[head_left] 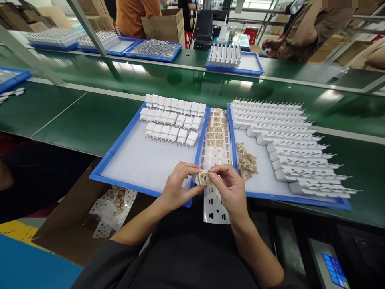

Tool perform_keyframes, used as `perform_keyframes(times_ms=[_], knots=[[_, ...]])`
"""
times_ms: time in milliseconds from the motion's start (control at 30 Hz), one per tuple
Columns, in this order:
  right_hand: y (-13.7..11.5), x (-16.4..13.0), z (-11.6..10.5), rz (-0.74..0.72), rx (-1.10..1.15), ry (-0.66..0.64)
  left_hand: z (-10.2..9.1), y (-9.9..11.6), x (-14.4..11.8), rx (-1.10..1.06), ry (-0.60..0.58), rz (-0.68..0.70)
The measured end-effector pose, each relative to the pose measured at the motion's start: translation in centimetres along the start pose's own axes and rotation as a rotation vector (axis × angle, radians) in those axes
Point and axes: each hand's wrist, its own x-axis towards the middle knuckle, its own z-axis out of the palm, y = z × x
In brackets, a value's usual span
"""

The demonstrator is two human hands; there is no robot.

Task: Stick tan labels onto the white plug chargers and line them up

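I look down on a green worktable (57, 120) where the white plug adapter (197, 179) is held up between two hands, over the near right corner of the left blue tray (132, 164). The left hand (180, 185) pinches its left end between thumb and fingers; the right hand (231, 190) pinches the right end, though I can't tell whether it also grips the edge of the tan patch on its face. Beneath, a sticker sheet (217, 216) lies between the trays, tan pieces on its farther part and dark cut-outs on the near end. The left tray carries three rows of white plugs (173, 117); the right blue tray (264, 182) holds stacked rows of white housings (300, 160) and a heap of tan scraps (246, 162). Past a glossy green strip (168, 82) I see more trays, one full of metal parts (156, 49), and a white bottle (222, 33). Beyond stand a person in orange (132, 16) by a cardboard box (165, 28) and a person in brown (313, 34) at the right. Below the table, a carton (69, 228) holds discarded sheets (111, 212), above a blue and yellow floor (33, 261).
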Motion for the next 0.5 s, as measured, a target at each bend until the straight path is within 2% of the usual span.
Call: perform_keyframes(times_ms=[233,500], knots=[[0.0,-0.2,0.1,-0.04,-0.073,0.003,0.0,0.0,0.0,0.014,-0.007,0.005],[-0.9,-0.5,1.0,-0.19,-0.339,0.084,0.2,0.1,-0.2,0.059,0.029,0.051]])
